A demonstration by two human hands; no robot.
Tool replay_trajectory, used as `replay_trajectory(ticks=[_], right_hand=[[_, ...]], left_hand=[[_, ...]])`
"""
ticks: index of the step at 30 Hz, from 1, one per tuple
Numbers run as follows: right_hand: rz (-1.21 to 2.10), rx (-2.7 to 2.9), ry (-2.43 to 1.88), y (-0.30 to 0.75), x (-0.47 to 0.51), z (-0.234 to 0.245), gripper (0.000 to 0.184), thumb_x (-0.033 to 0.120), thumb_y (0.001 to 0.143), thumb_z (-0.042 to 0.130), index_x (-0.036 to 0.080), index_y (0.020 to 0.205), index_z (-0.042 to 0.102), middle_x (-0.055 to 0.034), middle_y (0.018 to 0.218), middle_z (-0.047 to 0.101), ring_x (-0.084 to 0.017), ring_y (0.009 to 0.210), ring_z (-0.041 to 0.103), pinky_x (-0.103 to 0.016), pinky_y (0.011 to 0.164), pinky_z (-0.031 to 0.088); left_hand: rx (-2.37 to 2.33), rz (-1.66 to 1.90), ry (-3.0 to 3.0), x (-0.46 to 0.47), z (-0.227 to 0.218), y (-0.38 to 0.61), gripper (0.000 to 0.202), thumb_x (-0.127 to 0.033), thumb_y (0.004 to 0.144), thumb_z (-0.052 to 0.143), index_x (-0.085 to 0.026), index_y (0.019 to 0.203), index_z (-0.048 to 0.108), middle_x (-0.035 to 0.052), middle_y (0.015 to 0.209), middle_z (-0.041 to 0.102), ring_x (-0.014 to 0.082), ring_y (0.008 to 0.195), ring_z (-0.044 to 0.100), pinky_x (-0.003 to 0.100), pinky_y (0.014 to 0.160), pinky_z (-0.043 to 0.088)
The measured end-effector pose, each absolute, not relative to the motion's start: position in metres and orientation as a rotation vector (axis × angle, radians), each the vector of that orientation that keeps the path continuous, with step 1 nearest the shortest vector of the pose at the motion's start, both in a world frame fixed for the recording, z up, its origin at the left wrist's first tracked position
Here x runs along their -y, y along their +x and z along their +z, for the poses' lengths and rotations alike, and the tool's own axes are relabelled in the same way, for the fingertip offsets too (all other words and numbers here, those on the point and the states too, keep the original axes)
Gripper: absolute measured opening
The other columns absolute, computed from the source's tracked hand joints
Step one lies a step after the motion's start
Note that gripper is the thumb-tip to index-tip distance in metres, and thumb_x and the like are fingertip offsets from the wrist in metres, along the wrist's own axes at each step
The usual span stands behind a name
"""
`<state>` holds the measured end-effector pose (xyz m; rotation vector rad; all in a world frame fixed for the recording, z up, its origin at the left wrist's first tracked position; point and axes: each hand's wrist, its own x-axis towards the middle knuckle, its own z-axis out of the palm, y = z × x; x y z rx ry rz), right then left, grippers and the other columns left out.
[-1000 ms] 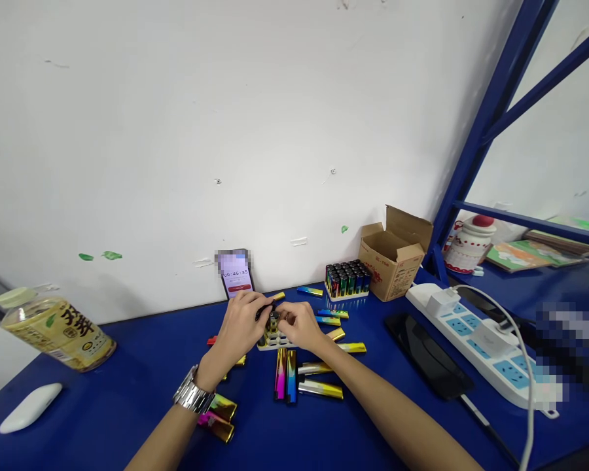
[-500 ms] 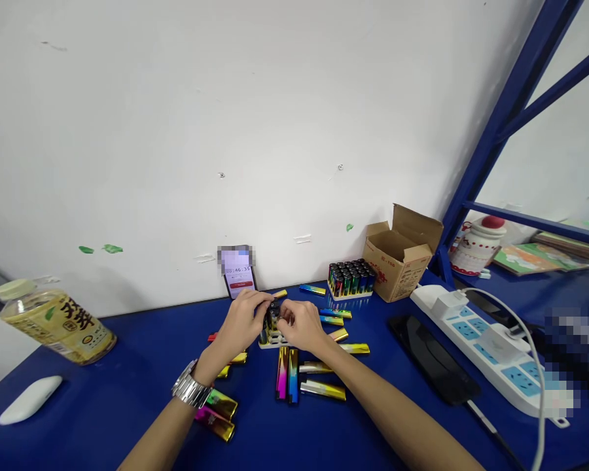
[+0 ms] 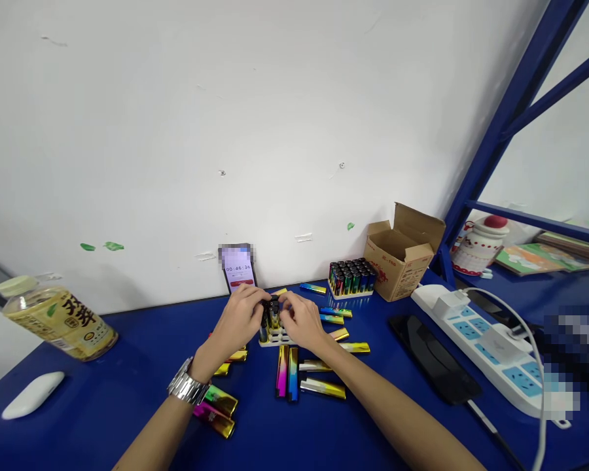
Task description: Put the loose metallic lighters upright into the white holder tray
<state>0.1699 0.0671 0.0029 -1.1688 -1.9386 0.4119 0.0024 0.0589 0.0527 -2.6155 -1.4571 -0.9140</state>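
Note:
My left hand point(image 3: 239, 315) and my right hand point(image 3: 300, 317) meet over a white holder tray point(image 3: 276, 340) with round holes. Dark-topped lighters point(image 3: 275, 314) stand upright in its rear part, while holes show bare at the front. The fingers of my left hand are closed around the top of a lighter at the left side. Opposite it, my right hand has its thumb and fingers pinched at the lighters; what exactly they grip is partly hidden. A pink-gold lighter point(image 3: 282, 373) and a blue-gold lighter point(image 3: 293, 374) lie just in front of the tray.
Several loose lighters point(image 3: 322, 388) lie around. A full lighter tray point(image 3: 352, 280) stands by an open cardboard box point(image 3: 397, 261). A phone showing a timer point(image 3: 239, 267) leans on the wall. At right are a black phone point(image 3: 434, 358) and power strip point(image 3: 481, 347); at left, a bottle point(image 3: 61, 320).
Both hands stay at the tray. My left hand has shifted slightly left and up, and the fingers of my right hand have lifted a little. The camera view moved slightly.

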Motion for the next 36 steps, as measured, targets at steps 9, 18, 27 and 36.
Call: replay_trajectory(ticks=[9,18,27,36], right_hand=[[0.104,2.205,-1.676,0.195,-0.095,0.019,0.037,0.015,0.090,0.038,0.011,0.122,0.055,-0.0168,0.122,0.058,-0.029,0.116,0.045,-0.037,0.087,0.038],[0.131,2.184,-1.925,0.192,-0.097,0.003,0.032,0.017,0.087,0.046,0.007,0.113,0.059,-0.0233,0.116,0.053,-0.034,0.109,0.045,-0.043,0.087,0.035],[0.212,1.952,-1.561,0.196,-0.099,0.001,0.025,0.023,0.096,0.033,0.015,0.112,0.050,-0.0105,0.084,0.060,-0.022,0.075,0.053,-0.029,0.063,0.035],[0.670,1.599,-1.065,0.182,-0.093,0.000,0.033,0.050,0.087,0.048,0.019,0.083,0.056,0.0029,0.057,0.046,-0.012,0.049,0.041,-0.024,0.048,0.030]], left_hand=[[1.981,0.039,-2.752,-0.062,0.073,-0.042,0.025,-0.007,0.074,0.036,-0.018,0.077,0.058,0.0063,0.080,0.065,0.0200,0.073,0.058,0.028,0.063,0.040],[2.096,0.333,-2.678,-0.065,0.056,-0.055,0.037,-0.005,0.065,0.043,-0.022,0.093,0.060,0.0061,0.094,0.063,0.0223,0.081,0.056,0.026,0.060,0.036],[2.031,0.076,-2.779,-0.068,0.046,-0.054,0.019,-0.012,0.075,0.044,-0.020,0.089,0.054,0.0050,0.083,0.062,0.0199,0.072,0.056,0.027,0.061,0.037],[1.988,-1.106,-2.471,-0.074,0.064,-0.038,0.023,-0.039,0.074,0.062,-0.019,0.086,0.063,0.0018,0.068,0.064,0.0183,0.062,0.058,0.028,0.061,0.043]])
